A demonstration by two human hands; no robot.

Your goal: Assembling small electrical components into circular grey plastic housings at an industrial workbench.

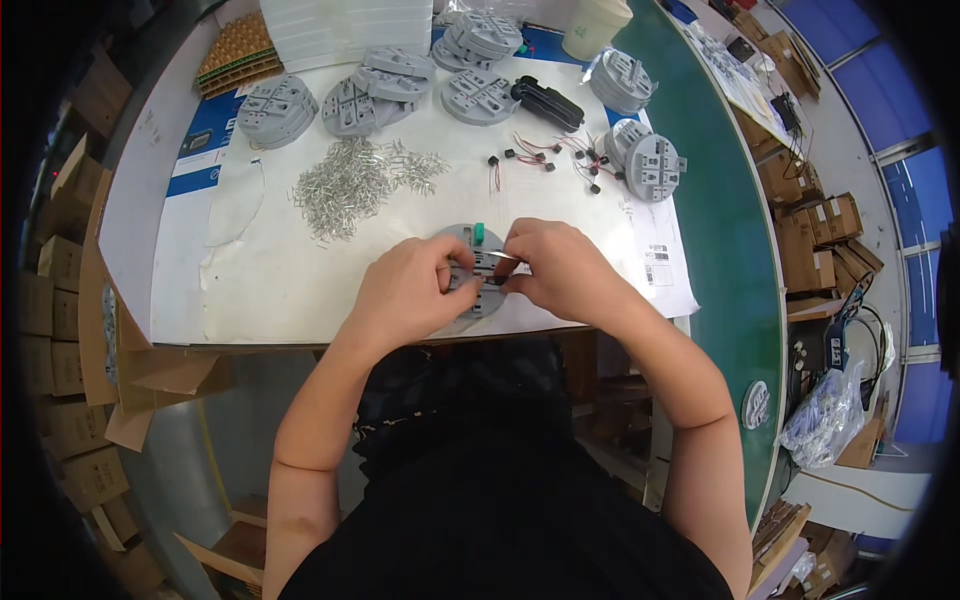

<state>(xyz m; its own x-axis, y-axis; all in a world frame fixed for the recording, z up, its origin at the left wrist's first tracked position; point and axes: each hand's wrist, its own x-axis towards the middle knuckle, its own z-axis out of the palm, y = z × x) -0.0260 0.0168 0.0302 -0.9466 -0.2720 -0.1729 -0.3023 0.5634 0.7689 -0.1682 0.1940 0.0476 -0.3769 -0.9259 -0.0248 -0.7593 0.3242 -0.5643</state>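
At the near edge of the white worktop lies a grey round plastic base [470,322] with slots and a green block [479,233] at its far side. My left hand [410,285] bends over the base's left part, thumb and fingers closed in a pinch; whatever is between them is too small to make out. From the right, my right hand [555,265] is closed over the same base. A thin silvery strip [494,254] sticks out of its fingers toward the left. Both hands hide much of the base's middle.
Beyond my hands is a heap of small silvery metal pieces [345,190]. Small black parts with red wires [540,155] lie to its right. Stacks of grey round bases [278,110] line the back, beside a black elongated object [548,103] and a whitish tub [596,28].
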